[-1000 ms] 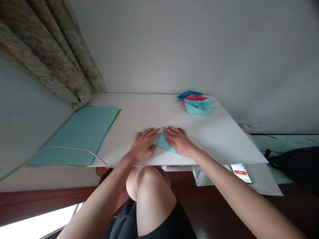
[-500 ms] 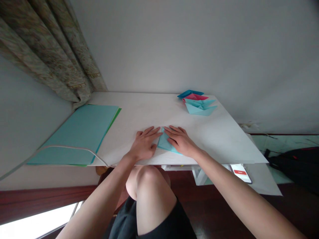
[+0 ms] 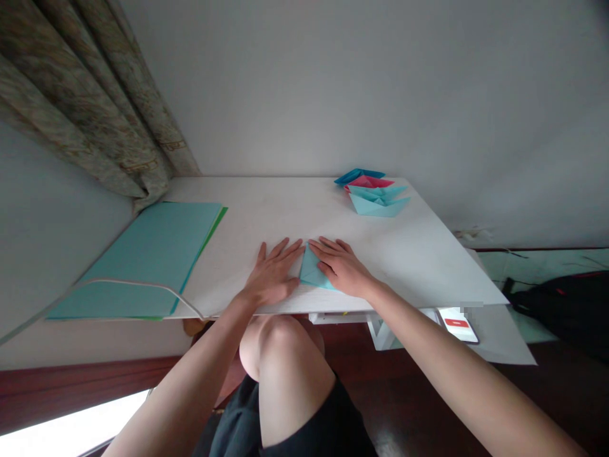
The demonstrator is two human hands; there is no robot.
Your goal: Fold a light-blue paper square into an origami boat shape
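A folded piece of light blue paper (image 3: 313,270) lies flat near the front edge of the white table (image 3: 266,209). My right hand (image 3: 343,265) rests over its right part with the fingers stretched out, hiding that side. My left hand (image 3: 275,274) is spread on the tabletop at the paper's left, its fingertips and thumb at the paper's left edge. Toward the back right stand folded paper boats: a light blue boat (image 3: 379,204) in front, a pink boat (image 3: 368,182) and a dark blue boat (image 3: 358,176) behind.
A stack of light blue and green paper sheets (image 3: 147,254) covers the table's left end. Across its front corner runs a white cable (image 3: 128,281). A phone (image 3: 457,325) lies on a lower shelf at right, and a black bag (image 3: 566,311) sits farther right.
The view has shifted slightly. Both hands stay at the paper; my left fingers are spread a little wider, and my right hand covers the paper's lower right corner more.
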